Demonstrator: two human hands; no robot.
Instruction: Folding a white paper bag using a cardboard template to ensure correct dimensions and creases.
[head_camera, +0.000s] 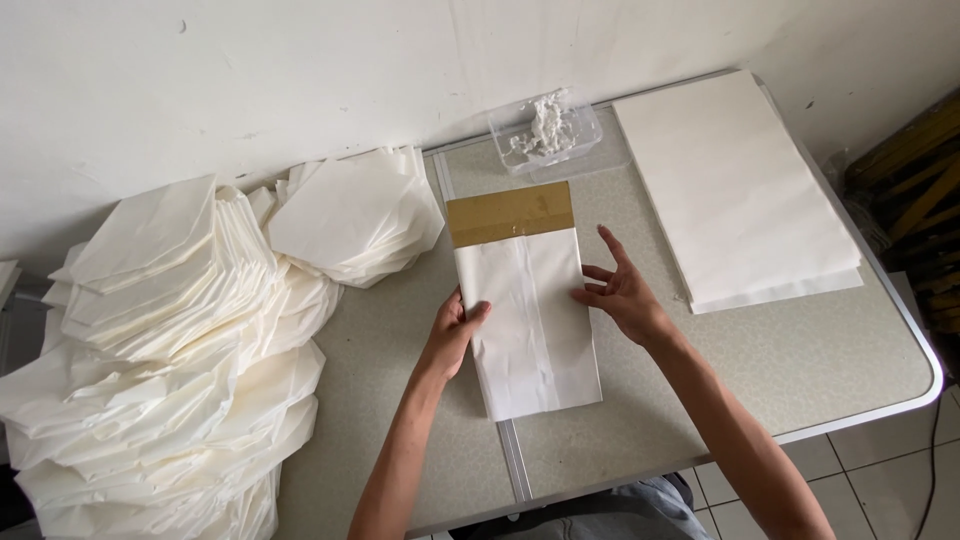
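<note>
A white folded paper sheet lies lengthwise on the grey table, wrapped over a brown cardboard board whose far end sticks out. My left hand grips the paper's left edge, thumb on top. At the right edge my right hand rests with its fingers spread, fingertips touching the paper.
A flat stack of white paper sheets lies at the right. A clear plastic tub with white paste stands by the wall. Heaps of folded white paper bags cover the left side. The table's metal rim borders a tiled floor.
</note>
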